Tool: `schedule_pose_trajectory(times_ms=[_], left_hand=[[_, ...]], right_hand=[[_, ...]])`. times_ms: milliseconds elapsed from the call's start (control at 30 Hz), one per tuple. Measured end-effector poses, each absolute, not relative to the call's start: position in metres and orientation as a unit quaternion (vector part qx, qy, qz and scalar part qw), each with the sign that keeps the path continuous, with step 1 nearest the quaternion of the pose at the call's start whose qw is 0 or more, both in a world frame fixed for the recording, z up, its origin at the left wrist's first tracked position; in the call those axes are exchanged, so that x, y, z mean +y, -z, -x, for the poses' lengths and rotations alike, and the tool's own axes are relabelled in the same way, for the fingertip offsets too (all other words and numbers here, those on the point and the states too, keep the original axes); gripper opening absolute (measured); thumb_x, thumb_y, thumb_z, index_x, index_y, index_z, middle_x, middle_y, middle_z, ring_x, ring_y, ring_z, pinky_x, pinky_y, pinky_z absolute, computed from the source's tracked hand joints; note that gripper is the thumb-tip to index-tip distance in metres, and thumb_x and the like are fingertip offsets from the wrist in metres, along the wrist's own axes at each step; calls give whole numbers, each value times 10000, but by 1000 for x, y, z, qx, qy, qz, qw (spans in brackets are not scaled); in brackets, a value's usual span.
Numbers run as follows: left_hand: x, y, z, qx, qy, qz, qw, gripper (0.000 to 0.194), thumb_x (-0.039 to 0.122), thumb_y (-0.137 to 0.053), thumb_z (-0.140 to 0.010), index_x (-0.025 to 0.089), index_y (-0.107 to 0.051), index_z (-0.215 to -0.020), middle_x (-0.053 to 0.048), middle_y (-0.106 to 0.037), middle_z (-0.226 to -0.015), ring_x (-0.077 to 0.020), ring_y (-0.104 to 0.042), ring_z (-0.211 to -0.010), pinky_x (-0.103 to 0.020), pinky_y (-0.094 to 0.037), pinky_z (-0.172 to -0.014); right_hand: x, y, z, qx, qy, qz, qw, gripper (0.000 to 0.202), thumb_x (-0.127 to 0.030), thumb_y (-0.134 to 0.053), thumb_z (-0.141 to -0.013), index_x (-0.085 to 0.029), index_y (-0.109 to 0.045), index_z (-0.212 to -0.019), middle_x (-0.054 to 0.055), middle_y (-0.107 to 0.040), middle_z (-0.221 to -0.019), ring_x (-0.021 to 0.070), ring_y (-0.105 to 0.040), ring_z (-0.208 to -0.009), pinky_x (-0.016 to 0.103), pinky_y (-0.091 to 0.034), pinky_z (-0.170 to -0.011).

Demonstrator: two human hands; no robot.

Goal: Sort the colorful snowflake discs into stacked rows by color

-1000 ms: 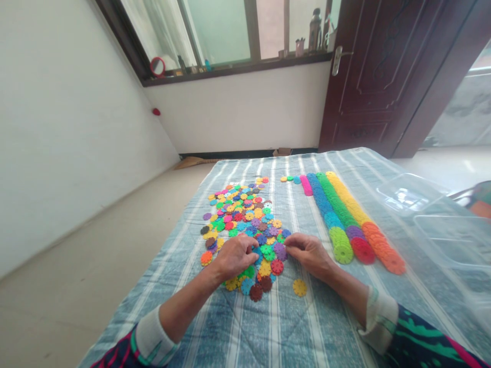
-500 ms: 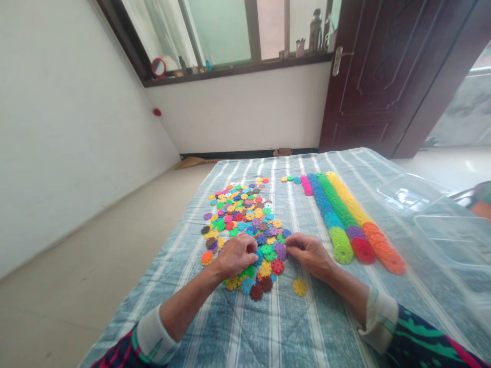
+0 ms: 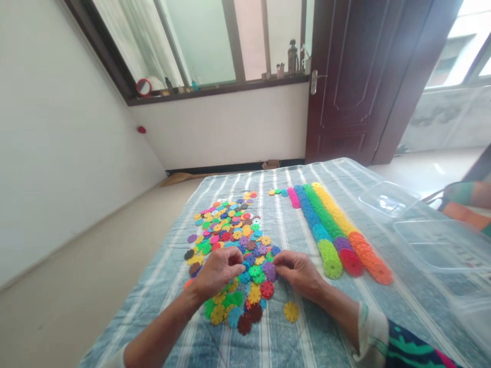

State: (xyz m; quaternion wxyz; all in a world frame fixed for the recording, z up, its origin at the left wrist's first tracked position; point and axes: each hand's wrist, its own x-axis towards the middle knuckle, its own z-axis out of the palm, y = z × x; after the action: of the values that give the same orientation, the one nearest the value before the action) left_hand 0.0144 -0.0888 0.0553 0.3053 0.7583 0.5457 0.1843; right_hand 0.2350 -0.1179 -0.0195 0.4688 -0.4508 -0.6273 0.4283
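A loose heap of notched plastic discs (image 3: pixel 233 232) in many colours lies on the striped cloth. My left hand (image 3: pixel 218 271) hangs over the heap's near part, thumb and fingers pinched together beside blue discs (image 3: pixel 245 276); what they hold, if anything, I cannot make out. At the heap's right edge my right hand (image 3: pixel 301 271) is closed, its thumb and fingertips at the rim of a purple disc (image 3: pixel 270 271). Below that hand lies a single yellow disc (image 3: pixel 291 311). Two brown discs (image 3: pixel 244 323) are at the heap's near end.
Overlapping discs form long colour rows, including a blue row (image 3: pixel 307 207), a green row (image 3: pixel 322 207) and a yellow row (image 3: pixel 333 207) that continues in orange (image 3: pixel 372 260). Clear plastic containers (image 3: pixel 441 222) stand on the right of the striped cloth (image 3: pixel 153 317). A door (image 3: pixel 353 66) stands behind.
The camera view has tilted and shifted, so the scene sits lower and further left. Both hands keep nearly the same places at the heap, with the left fingers slightly raised.
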Motion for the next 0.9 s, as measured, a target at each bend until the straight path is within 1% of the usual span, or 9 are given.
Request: schedule_pose_trajectory(times_ms=[133,300,367,467,633,767,900], left_hand=[[-53,-61,-33,524,-233,-764,295,118,286,-597,-671,184,-560,-626,40,-537,-583,-115,-487,-570,-231,-386,-555],[10,-53,-79,479,-284,-787,267,76,233,-616,-663,182,-577,-622,44,-543,-559,-112,-507,-556,-228,-401,-550],[37,-48,-100,477,-288,-794,242,67,204,-623,-665,175,-590,-614,44,-544,-546,-108,-506,-545,-226,-395,-544],[77,-42,-132,494,-275,-804,184,45,154,-644,-665,168,-632,-623,36,-591,-578,-116,-553,-591,-227,-424,-585],[128,-33,-167,516,-276,-797,146,86,102,-629,-681,162,-689,-670,5,-653,-644,-146,-603,-691,-245,-447,-653],[151,-27,-181,529,-264,-797,123,134,74,-624,-668,167,-716,-695,-10,-687,-694,-155,-618,-734,-250,-454,-687],[160,-22,-188,536,-248,-800,108,152,89,-620,-682,180,-729,-735,-10,-704,-727,-156,-624,-750,-248,-461,-697]], right_hand=[[-117,18,-232,-618,-428,453,479,131,-176,-563,-745,-170,-694,-750,-11,-628,-671,130,-561,-637,233,-429,-624],[-116,16,-230,-613,-428,458,480,153,-131,-560,-733,-171,-707,-739,-17,-635,-660,122,-562,-627,217,-414,-603],[-116,15,-229,-612,-428,459,481,166,-110,-555,-727,-172,-709,-735,-19,-643,-658,119,-566,-627,210,-409,-599],[-116,15,-229,-614,-422,460,484,187,-84,-553,-718,-177,-715,-730,-17,-661,-674,117,-581,-644,203,-409,-603],[-115,17,-227,-615,-414,462,486,207,-80,-555,-714,-186,-729,-747,-15,-673,-669,119,-596,-630,198,-415,-588],[-113,21,-226,-625,-400,459,489,196,-97,-565,-722,-193,-734,-744,-9,-679,-657,126,-609,-613,204,-417,-575],[-112,24,-226,-634,-384,447,501,196,-115,-566,-730,-195,-743,-752,10,-697,-690,135,-630,-628,207,-423,-578]])
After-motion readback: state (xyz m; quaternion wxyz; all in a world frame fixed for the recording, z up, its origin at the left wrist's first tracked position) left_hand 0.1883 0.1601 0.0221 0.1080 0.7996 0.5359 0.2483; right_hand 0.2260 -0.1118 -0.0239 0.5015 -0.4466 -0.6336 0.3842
